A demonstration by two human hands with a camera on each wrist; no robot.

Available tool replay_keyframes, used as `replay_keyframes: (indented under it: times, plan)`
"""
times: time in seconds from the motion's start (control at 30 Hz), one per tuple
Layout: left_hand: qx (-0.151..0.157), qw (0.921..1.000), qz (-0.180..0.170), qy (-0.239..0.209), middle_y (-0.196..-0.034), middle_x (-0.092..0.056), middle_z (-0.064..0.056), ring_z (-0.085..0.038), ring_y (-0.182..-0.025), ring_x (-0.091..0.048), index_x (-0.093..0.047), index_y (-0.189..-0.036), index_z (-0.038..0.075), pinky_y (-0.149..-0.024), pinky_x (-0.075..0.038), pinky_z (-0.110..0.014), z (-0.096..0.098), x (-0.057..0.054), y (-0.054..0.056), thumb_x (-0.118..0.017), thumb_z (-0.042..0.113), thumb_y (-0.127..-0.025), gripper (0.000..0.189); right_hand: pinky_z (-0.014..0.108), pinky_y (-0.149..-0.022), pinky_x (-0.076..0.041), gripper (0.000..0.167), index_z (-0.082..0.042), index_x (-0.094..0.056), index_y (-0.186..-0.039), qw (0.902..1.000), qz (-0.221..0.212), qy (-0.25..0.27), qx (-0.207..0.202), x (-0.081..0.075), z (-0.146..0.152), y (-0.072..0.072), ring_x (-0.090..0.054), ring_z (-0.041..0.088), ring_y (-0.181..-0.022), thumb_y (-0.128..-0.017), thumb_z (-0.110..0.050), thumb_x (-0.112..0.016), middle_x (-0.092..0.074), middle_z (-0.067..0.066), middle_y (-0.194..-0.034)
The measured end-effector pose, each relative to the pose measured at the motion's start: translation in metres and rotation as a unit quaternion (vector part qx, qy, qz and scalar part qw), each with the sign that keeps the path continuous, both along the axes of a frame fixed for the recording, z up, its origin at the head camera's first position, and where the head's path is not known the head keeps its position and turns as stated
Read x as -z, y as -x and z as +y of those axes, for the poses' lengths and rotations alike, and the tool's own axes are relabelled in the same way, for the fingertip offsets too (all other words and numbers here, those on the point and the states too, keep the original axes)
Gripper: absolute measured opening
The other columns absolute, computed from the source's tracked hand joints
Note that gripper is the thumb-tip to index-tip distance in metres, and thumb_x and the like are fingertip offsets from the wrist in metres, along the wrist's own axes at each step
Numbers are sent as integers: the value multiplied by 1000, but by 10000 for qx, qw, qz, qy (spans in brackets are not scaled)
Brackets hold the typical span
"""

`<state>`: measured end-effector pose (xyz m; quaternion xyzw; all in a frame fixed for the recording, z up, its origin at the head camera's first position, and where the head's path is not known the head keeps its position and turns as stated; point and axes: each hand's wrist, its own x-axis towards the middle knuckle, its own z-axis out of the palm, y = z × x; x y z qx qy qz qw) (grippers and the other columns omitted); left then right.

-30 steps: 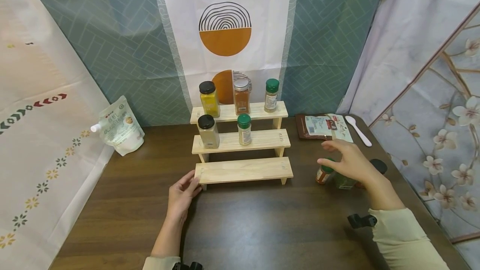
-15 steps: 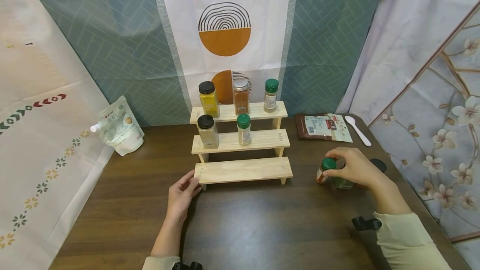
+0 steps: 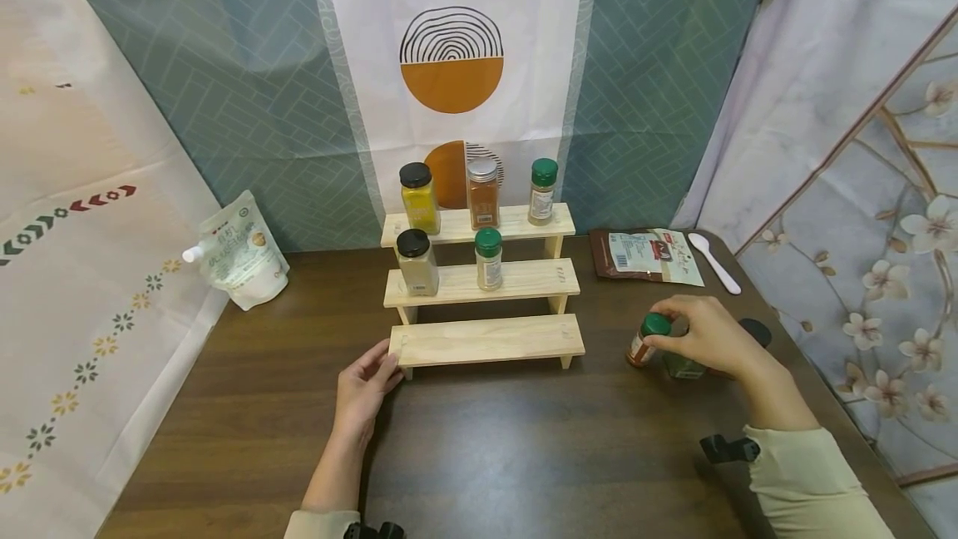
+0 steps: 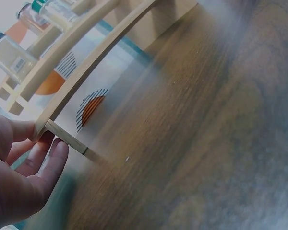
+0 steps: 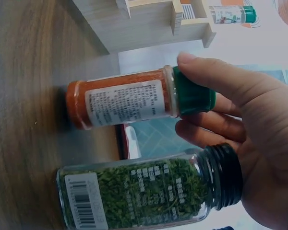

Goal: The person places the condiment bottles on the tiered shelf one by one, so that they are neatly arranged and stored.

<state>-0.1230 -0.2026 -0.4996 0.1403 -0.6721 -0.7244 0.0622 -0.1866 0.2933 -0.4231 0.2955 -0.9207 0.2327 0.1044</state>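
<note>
My right hand [image 3: 707, 335] pinches the green cap of a small spice jar [image 5: 125, 98] filled with orange-red powder. The jar stands slightly tilted at the right of the table, its white label showing in the right wrist view. Close beside it, under the palm, is a larger black-capped jar of green dried herbs [image 5: 139, 187]. My left hand [image 3: 362, 393] grips the left end of the bottom step of a three-step wooden rack [image 3: 486, 339], thumb on top and fingers below in the left wrist view. The bottom step holds no jars.
On the top step stand a yellow jar [image 3: 421, 205], a silver-capped jar [image 3: 482, 198] and a green-capped jar [image 3: 542, 194]. Two jars stand on the middle step. A brown packet [image 3: 647, 256], a white spoon [image 3: 714, 263] and a spouted pouch [image 3: 243, 256] lie farther out.
My right hand has come down from above the green-capped jar and taken hold of its cap. The jar has tipped slightly. The left hand has stayed on the rack.
</note>
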Motion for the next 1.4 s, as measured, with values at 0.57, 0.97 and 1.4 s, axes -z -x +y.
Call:
replay_keyframes:
  times: [0.57, 0.97, 1.4]
  plan:
    - [-33, 10000, 5, -71, -102, -62, -9, -10, -87, -68, -57, -137, -9, -84, -61, -28, 0, 1, 0, -62, 0, -100, 38, 50, -75, -59, 41, 1, -74, -109, 9961, 582, 588, 303, -27, -25, 18, -70, 28, -88, -76, -15, -90, -74, 10, -98]
    - [38, 10000, -60, 18, -102, -61, -9, -9, -88, -68, -57, -138, -6, -85, -61, -28, 0, 0, 0, -63, 2, -100, 40, 56, -78, -58, 42, 1, -73, -114, 9934, 653, 852, 398, -59, -50, 31, -68, 36, -91, -80, -18, -88, -72, 15, -102]
    - [6, 10000, -82, 2, -103, -62, -8, -9, -88, -68, -57, -138, -7, -85, -61, -27, 0, -1, 0, -63, 2, -100, 39, 44, -66, -60, 38, 0, -71, -115, 9916, 703, 1073, 191, -78, -88, 49, -67, 29, -82, -84, -18, -85, -71, 12, -100]
